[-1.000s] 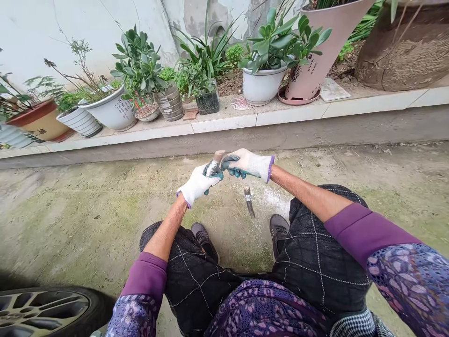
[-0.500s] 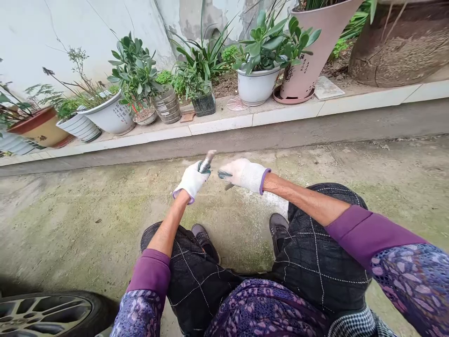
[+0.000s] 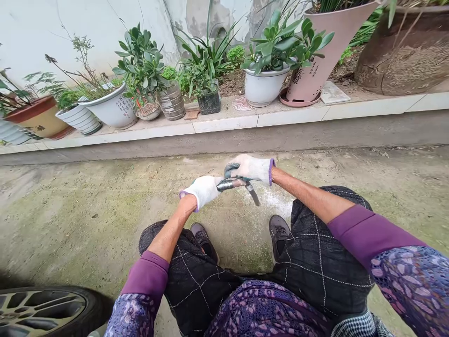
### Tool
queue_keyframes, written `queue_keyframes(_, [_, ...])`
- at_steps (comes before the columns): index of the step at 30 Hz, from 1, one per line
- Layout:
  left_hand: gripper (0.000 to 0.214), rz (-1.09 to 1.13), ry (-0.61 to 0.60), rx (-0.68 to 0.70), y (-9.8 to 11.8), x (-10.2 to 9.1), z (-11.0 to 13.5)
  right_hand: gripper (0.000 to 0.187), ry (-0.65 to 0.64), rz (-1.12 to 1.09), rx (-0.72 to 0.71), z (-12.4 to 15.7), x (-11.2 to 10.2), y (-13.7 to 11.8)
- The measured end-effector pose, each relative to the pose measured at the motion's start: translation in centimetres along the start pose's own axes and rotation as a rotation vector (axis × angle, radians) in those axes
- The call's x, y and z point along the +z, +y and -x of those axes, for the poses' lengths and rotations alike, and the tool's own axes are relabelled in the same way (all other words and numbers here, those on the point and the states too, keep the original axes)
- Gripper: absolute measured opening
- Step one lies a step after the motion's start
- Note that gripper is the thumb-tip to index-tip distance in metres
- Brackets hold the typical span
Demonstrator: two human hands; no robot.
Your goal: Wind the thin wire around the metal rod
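My left hand (image 3: 203,191), in a white glove with a purple cuff, is closed around a short rod with a shiny silvery ribbed wrap (image 3: 226,185) and a tan end pointing right. My right hand (image 3: 249,168), in a matching glove with dark-coated fingers, is closed just above that tan end. A narrow grey blade-like strip (image 3: 253,194) slants down and right from below the right hand. Its upper end is hidden and it is slightly blurred, so its kind cannot be told. Both hands are close together above the concrete, ahead of my knees.
Whitish powder (image 3: 277,201) lies on the concrete ground (image 3: 105,224) by my right shoe (image 3: 279,229). A tiled ledge (image 3: 224,123) runs across ahead, bearing several potted plants, among them a white pot (image 3: 263,89) and a pink pot (image 3: 308,61). A car wheel (image 3: 42,311) is at lower left.
My left hand has moved right and slightly down, and the rod has swung from pointing up to pointing right. The hands are now closer together, and more of the grey strip shows.
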State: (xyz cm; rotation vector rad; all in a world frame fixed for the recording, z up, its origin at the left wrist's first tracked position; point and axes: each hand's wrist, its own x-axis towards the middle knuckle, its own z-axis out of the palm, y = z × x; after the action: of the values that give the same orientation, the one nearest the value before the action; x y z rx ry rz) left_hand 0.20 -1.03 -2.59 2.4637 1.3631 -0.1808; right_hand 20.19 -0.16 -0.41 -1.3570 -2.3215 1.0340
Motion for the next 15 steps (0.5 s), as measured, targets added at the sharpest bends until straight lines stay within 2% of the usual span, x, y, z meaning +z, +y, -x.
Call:
queue_keyframes(2, [0.014,0.104,0.063,0.012,0.1,-0.1,0.4,0.017,0.011,-0.109,0.022,-0.2,-0.2,-0.1])
queue_keyframes(5, [0.011,0.404,0.145,-0.007,0.6,-0.3,1.0,0.014,0.025,-0.286,0.073,-0.1,-0.4,-0.4])
queue_keyframes(8, [0.021,0.609,0.173,-0.061,1.0,-1.0,1.5,0.010,0.080,-0.418,0.143,0.2,-0.3,-0.5])
queue_keyframes(11, [0.032,0.795,0.255,-0.141,1.1,-1.7,1.3,0.014,0.156,-0.461,0.157,0.5,-0.2,-0.5])
queue_keyframes(15, [0.032,0.963,0.338,-0.195,0.9,-1.6,0.0,0.013,0.156,-0.438,0.148,0.6,0.2,-0.7])
